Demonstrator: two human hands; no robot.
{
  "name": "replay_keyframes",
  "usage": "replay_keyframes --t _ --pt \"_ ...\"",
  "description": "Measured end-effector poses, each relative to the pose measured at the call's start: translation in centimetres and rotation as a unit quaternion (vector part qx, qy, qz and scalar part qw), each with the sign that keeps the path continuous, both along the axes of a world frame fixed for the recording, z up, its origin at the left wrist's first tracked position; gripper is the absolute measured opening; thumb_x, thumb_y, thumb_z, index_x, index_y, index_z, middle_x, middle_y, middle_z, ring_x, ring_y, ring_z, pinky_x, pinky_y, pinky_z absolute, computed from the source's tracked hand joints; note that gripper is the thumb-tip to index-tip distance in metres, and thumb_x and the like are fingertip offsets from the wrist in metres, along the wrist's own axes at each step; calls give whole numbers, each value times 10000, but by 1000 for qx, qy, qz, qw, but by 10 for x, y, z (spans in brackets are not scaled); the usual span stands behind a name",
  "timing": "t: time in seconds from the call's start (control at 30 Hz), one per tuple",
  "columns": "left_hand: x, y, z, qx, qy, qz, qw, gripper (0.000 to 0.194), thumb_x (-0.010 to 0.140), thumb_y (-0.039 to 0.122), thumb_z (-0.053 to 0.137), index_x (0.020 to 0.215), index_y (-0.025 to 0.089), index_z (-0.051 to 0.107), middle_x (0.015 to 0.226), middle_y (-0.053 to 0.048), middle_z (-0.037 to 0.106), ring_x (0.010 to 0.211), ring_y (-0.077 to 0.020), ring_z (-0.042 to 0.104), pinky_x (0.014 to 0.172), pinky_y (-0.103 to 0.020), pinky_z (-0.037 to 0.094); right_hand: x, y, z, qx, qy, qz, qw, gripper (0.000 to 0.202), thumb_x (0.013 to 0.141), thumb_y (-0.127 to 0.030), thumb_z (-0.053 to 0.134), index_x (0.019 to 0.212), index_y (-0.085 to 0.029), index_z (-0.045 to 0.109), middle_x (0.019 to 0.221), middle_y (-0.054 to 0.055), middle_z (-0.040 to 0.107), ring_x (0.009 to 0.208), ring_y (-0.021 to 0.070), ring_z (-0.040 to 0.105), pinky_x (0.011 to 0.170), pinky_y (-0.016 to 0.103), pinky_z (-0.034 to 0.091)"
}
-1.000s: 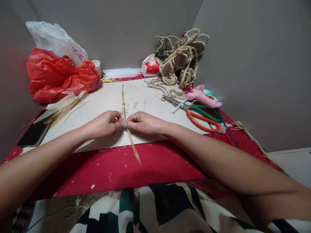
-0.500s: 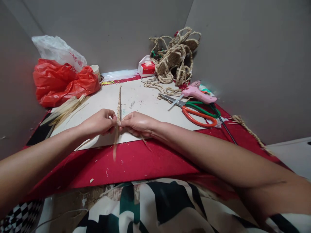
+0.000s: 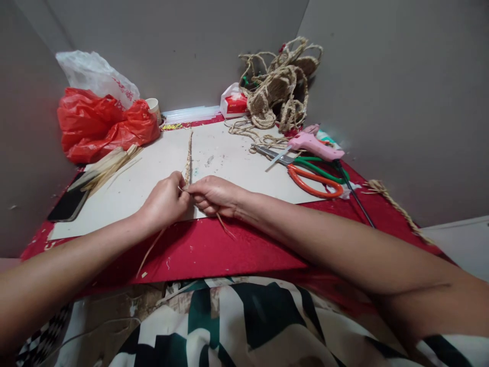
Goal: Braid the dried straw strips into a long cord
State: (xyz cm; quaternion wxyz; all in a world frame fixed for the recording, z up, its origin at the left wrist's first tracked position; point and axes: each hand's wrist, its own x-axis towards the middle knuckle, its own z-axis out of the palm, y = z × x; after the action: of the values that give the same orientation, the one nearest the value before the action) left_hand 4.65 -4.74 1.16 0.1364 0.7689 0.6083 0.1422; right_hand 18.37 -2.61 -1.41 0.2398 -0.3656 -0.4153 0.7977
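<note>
While loose strands (image 3: 150, 248) trail, the tan braid (image 3: 189, 159) looks slim.

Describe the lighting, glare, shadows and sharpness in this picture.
Head view: subdued lighting, small glints on the crumpled red plastic bag; head view: soft shadow on the red cloth beneath the left forearm; head view: thin tan straw strands by the left hand and right hand lack crisp detail.

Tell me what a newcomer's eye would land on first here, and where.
Probably the bulging red plastic bag at the back left, then the tangled straw-coloured rope pile at the back right. In the middle, the left hand and right hand meet at a thin braid over the pale board.
</note>
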Motion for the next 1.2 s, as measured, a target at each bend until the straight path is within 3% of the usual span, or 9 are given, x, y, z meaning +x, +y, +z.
replay_keyframes --t 0.13,0.37,0.53,0.7,0.77,0.87,0.97,1.07,1.2 --pt "2 -1 -5 4 10 6 1000 168 749 207 445 892 150 511 582 -17 547 494 -132 468 518 -260 335 -4 -5 2 4 -30 -47 998 340 850 -125 442 538 -181 320 365 -92 255 307 22 162 289 149 115" --pt "8 -9 0 -40 -22 -2 999 271 712 260 511 955 143 493 702 -57 623 563 -153 540 514 -258 367 -8 -3 2 23 -72 -87 993 318 790 -63 443 504 -170 357 328 -72 299 274 27 222 277 157 155" --pt "2 -9 10 -93 -54 -23 994 259 733 275 486 950 143 537 690 -41 632 563 -141 539 520 -248 380 -3 0 -2 48 -63 -75 994 309 754 -39 446 492 -174 352 336 -76 287 273 21 201 275 162 142" --pt "-5 0 15 -41 -135 27 990 227 699 267 541 888 147 575 740 -41 621 642 -137 536 578 -247 404 6 4 1 54 -34 -39 997 256 805 -97 449 556 -156 434 363 -87 271 291 21 176 280 151 129" --pt "-4 3 11 -140 -240 34 960 226 716 263 540 916 158 534 728 -34 609 608 -119 531 560 -236 409 8 5 3 65 -34 -30 997 296 821 -125 457 534 -164 393 369 -84 277 294 19 183 284 152 133" --pt "-1 5 2 -319 -372 21 871 87 769 233 481 838 180 489 636 0 545 421 -59 407 413 -198 310 11 7 2 100 -62 -8 993 314 833 -126 444 524 -164 399 369 -71 312 294 24 201 284 164 138" --pt "-1 8 -2 -389 -410 9 825 49 770 200 477 725 183 466 583 25 476 341 -24 227 339 -195 126 14 9 -1 133 -75 21 988 299 842 -125 443 546 -159 424 369 -74 316 296 28 205 290 175 134" --pt "-5 11 -3 -407 -422 12 810 104 776 169 466 673 182 454 494 58 345 339 -30 190 347 -200 88 18 13 -4 163 -75 50 982 310 851 -182 489 550 -159 419 366 -80 312 302 29 214 305 184 126" --pt "-9 14 -5 -381 -419 21 824 84 759 130 494 681 162 497 463 82 245 363 -29 171 366 -194 86 23 18 -7 200 -95 92 971 310 843 -303 555 588 -144 479 355 -80 329 316 33 225 324 191 117"
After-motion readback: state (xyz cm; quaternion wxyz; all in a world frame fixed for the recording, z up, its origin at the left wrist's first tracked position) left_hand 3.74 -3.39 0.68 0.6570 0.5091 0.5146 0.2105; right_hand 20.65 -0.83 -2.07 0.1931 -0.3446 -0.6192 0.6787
